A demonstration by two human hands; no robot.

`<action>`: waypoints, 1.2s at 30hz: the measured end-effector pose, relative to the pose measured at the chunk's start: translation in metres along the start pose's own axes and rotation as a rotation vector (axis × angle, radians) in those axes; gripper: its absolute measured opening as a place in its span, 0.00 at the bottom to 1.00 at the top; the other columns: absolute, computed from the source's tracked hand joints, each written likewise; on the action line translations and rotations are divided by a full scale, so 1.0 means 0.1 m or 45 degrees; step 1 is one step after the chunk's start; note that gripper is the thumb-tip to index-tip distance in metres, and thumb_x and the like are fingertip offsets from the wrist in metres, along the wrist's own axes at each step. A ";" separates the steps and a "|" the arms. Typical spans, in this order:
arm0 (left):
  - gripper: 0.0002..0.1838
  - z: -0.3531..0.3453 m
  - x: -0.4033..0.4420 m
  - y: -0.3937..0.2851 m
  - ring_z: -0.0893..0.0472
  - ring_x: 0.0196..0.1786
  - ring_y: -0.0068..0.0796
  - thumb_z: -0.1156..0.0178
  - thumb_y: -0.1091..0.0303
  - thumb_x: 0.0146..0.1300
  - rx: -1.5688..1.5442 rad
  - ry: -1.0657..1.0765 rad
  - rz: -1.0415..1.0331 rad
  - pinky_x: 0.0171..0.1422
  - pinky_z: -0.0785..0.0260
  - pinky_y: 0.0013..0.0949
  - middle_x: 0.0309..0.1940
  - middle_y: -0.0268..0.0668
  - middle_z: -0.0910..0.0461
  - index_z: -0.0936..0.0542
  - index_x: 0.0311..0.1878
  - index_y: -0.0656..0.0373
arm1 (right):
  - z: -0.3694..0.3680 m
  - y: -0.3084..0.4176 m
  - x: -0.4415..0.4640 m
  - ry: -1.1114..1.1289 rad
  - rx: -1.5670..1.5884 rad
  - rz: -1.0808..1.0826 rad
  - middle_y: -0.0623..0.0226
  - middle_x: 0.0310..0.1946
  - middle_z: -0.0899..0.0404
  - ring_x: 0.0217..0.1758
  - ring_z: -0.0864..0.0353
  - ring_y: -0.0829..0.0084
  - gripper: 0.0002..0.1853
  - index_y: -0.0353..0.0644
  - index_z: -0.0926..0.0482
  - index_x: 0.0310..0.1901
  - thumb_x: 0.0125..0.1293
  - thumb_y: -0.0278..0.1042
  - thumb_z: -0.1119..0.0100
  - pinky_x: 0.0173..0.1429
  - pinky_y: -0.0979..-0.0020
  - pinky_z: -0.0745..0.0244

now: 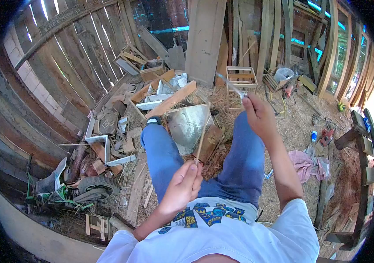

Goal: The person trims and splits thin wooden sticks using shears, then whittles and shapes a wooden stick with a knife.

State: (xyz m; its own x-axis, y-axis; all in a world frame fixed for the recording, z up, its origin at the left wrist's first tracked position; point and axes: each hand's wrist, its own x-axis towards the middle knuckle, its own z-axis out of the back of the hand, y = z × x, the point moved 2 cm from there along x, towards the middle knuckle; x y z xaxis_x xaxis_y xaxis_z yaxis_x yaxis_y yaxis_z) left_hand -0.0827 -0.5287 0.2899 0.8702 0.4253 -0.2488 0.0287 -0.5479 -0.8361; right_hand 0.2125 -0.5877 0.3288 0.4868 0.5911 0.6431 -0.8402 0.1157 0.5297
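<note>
Fingers (191, 171) of our left hand (181, 187) pinch the low end of a thin stick (203, 136), held low in front of our tummy with the arm bent. Our right hand (259, 115) reaches out over our right knee (242, 136), fingers curled tight around a shiny thin tool (229, 83). Between our legs sit a metal sheet (187, 127) and a brown wood block (210, 139). Past them, a messy pile of boards (172, 100) blocks the floor. The stick is straight, skinny and light brown, and it points up, away from us.
</note>
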 end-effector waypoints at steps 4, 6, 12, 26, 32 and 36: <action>0.13 0.04 0.06 -0.12 0.47 0.16 0.11 0.58 0.58 0.86 0.034 -0.022 -0.073 0.17 0.57 0.24 0.20 0.20 0.43 0.30 0.46 0.53 | -0.16 0.47 -0.34 0.305 0.098 0.218 0.53 0.22 0.23 0.27 0.19 0.48 0.14 0.42 0.24 0.33 0.72 0.44 0.38 0.29 0.54 0.30; 0.13 -0.03 0.06 -0.16 0.47 0.16 0.11 0.58 0.58 0.86 0.045 -0.006 -0.090 0.17 0.57 0.24 0.20 0.20 0.43 0.30 0.46 0.54 | -0.21 0.67 -0.48 0.372 0.132 0.305 0.55 0.22 0.24 0.26 0.19 0.49 0.15 0.43 0.25 0.33 0.71 0.45 0.38 0.29 0.53 0.29; 0.13 -0.12 0.03 -0.17 0.48 0.16 0.11 0.58 0.57 0.86 0.164 -0.029 -0.159 0.18 0.58 0.24 0.19 0.20 0.44 0.31 0.45 0.53 | -0.25 0.82 -0.51 0.476 0.056 0.582 0.62 0.20 0.24 0.24 0.19 0.54 0.16 0.47 0.26 0.32 0.70 0.48 0.37 0.27 0.54 0.28; 0.11 0.00 0.04 -0.12 0.44 0.21 0.09 0.57 0.62 0.86 0.174 -0.073 -0.183 0.23 0.54 0.20 0.22 0.19 0.41 0.28 0.47 0.57 | -0.15 0.41 -0.23 0.077 0.202 0.013 0.52 0.22 0.23 0.28 0.19 0.47 0.13 0.43 0.23 0.35 0.70 0.44 0.37 0.30 0.53 0.29; 0.11 -0.04 0.09 -0.10 0.44 0.21 0.10 0.56 0.63 0.86 0.254 -0.036 -0.283 0.24 0.54 0.22 0.22 0.20 0.42 0.29 0.47 0.57 | -0.26 0.83 -0.57 0.462 0.040 0.530 0.63 0.19 0.26 0.23 0.20 0.55 0.15 0.47 0.26 0.32 0.70 0.49 0.38 0.28 0.53 0.28; 0.11 -0.06 0.10 -0.08 0.44 0.22 0.10 0.56 0.63 0.86 0.318 -0.076 -0.318 0.25 0.53 0.22 0.23 0.20 0.41 0.29 0.46 0.57 | -0.28 0.81 -0.53 0.462 -0.013 0.539 0.63 0.19 0.25 0.23 0.20 0.55 0.15 0.48 0.25 0.33 0.70 0.49 0.38 0.27 0.54 0.28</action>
State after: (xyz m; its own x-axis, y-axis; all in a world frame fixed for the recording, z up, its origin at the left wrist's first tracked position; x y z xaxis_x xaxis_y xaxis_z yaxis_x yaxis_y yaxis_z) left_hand -0.0715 -0.5246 0.2973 0.8211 0.5691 -0.0435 0.1092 -0.2316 -0.9667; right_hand 0.1115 -0.5874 0.3219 -0.0060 0.8243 0.5661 -0.9478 -0.1851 0.2595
